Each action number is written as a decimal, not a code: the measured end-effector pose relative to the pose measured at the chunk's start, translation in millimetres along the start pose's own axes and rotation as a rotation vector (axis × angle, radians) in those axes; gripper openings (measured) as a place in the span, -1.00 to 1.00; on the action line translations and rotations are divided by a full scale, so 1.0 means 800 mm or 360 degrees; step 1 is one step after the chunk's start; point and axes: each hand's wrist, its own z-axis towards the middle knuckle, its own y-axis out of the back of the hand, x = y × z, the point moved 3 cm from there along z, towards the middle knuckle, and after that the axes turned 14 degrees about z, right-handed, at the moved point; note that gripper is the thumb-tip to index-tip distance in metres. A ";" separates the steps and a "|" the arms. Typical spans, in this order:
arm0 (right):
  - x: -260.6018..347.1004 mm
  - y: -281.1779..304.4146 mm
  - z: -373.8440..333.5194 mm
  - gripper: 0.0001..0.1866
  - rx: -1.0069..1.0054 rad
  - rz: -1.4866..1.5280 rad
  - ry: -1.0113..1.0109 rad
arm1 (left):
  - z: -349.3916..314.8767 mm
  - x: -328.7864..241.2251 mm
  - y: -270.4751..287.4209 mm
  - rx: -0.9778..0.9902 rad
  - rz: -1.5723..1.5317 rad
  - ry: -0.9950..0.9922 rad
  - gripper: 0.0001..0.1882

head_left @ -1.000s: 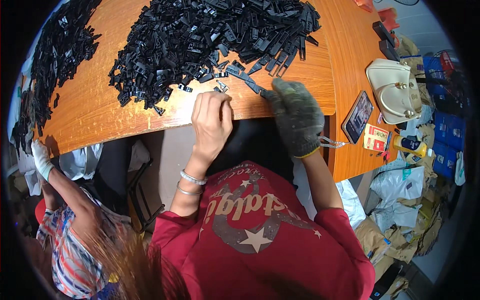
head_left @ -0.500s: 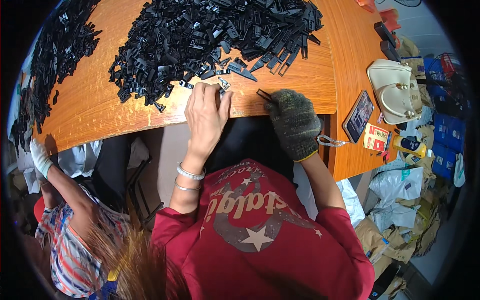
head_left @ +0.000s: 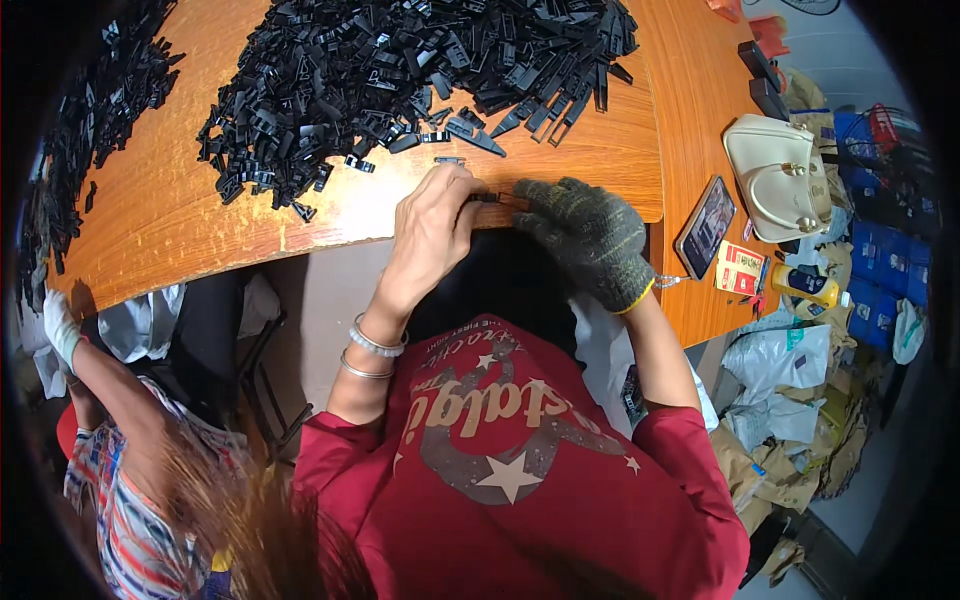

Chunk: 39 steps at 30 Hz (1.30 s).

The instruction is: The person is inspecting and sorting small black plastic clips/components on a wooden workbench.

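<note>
Near the table's front edge, my bare left hand (head_left: 432, 228) pinches a small black plastic clip (head_left: 486, 197) between thumb and fingers. My right hand (head_left: 592, 238), in a dark knitted glove with a yellow cuff, closes on a narrow black plastic frame (head_left: 513, 198). The two pieces meet end to end between my hands; whether they are joined I cannot tell. Beyond my hands spreads a large heap of black plastic parts (head_left: 340, 95). One loose small part (head_left: 450, 160) lies just past my left fingers.
The wooden table (head_left: 620, 150) continues to the right, with a phone (head_left: 706, 228), a cream handbag (head_left: 780, 180) and a yellow bottle (head_left: 808, 287). Packages (head_left: 785, 365) crowd the floor there. At left, a co-worker's gloved hand (head_left: 62, 322) is beside another black heap (head_left: 110, 110).
My gloved right hand has moved left with the frame, and my left hand has shifted right with the clip. The two pieces, apart before, now meet.
</note>
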 end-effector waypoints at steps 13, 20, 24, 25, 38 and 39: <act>0.023 -0.006 0.041 -0.78 0.0529 -0.0406 0.0432 | -0.002 0.001 -0.004 -0.0043 -0.0055 -0.0040 -0.75; 0.038 -0.039 0.054 -0.88 0.0481 -0.0342 0.0640 | -0.003 0.004 -0.005 -0.0196 -0.0083 -0.0102 -0.76; 0.035 -0.039 0.060 -0.86 0.0552 -0.0363 0.0581 | -0.003 0.008 -0.010 -0.0065 -0.0167 0.0050 -0.77; 0.026 -0.045 0.061 -0.84 0.0523 -0.0509 0.0584 | -0.002 0.007 -0.009 -0.0064 -0.0176 0.0038 -0.77; 0.035 0.015 0.031 -0.81 0.0349 0.0116 -0.0163 | -0.005 0.008 0.010 -0.0084 -0.0303 0.0139 -0.80; 0.031 0.022 0.022 -0.76 0.0221 0.0323 -0.0354 | -0.004 0.004 0.017 0.0043 -0.0414 0.0212 -0.81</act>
